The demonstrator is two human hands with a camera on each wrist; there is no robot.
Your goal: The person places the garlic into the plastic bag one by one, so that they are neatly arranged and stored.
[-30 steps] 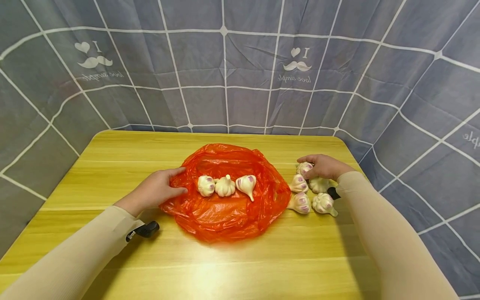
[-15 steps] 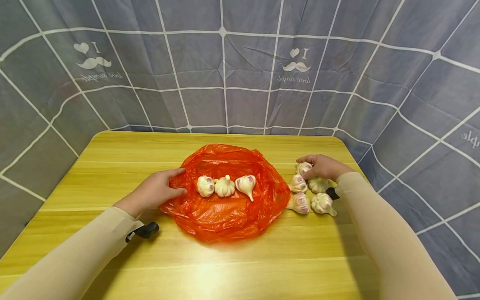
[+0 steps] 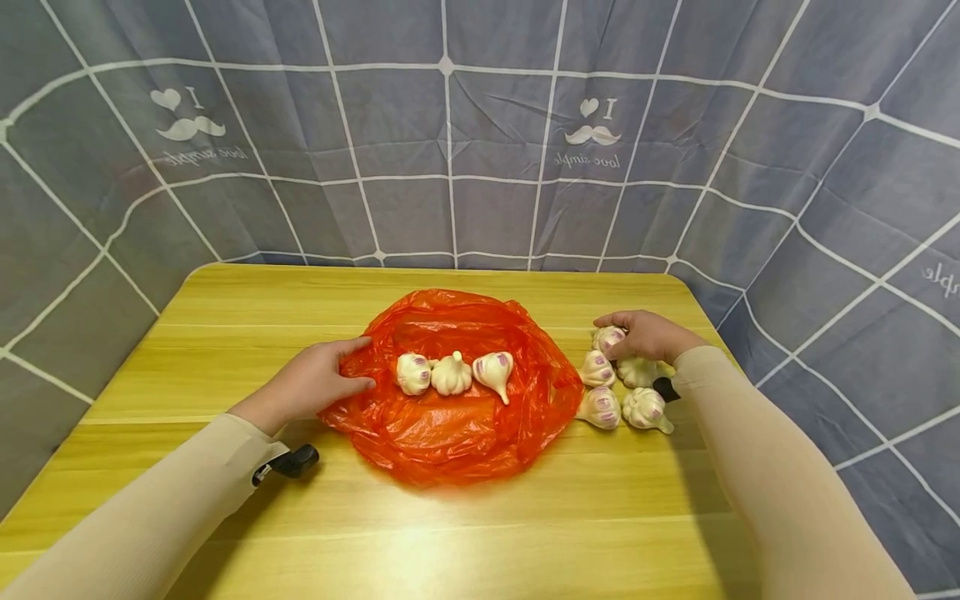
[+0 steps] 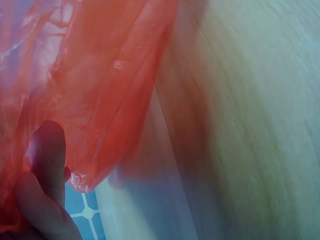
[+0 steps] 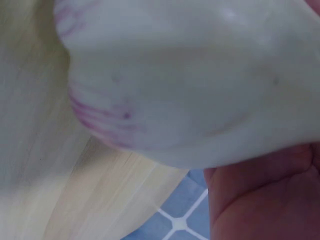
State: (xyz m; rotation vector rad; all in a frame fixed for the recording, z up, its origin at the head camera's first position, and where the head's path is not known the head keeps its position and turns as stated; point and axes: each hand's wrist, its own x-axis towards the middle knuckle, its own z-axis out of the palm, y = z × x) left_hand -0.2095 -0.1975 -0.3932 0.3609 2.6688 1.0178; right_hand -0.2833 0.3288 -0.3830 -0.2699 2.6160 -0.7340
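In the head view, a thin red plastic bag (image 3: 442, 429) lies spread wide on the table, with three white and purple garlic bulbs (image 3: 452, 374) in a row on it. My left hand (image 3: 303, 385) rests against the bag's left side, thumb and forefinger spread apart; the left wrist view shows its fingers (image 4: 47, 155) touching the crinkled red film (image 4: 115, 90). To the right of the bag, my right hand (image 3: 654, 335) grips the farthest garlic bulb (image 3: 607, 337) of a cluster between thumb and fingers. A large, blurred garlic bulb (image 5: 165, 95) fills the right wrist view, beside my palm.
Several more garlic bulbs (image 3: 600, 407) sit close together at the bag's right edge, partly under my right hand. The wooden table (image 3: 450, 542) is backed and flanked by a grey-blue curtain (image 3: 495, 125) with white grid lines. A black strap end (image 3: 296, 460) hangs from my left cuff.
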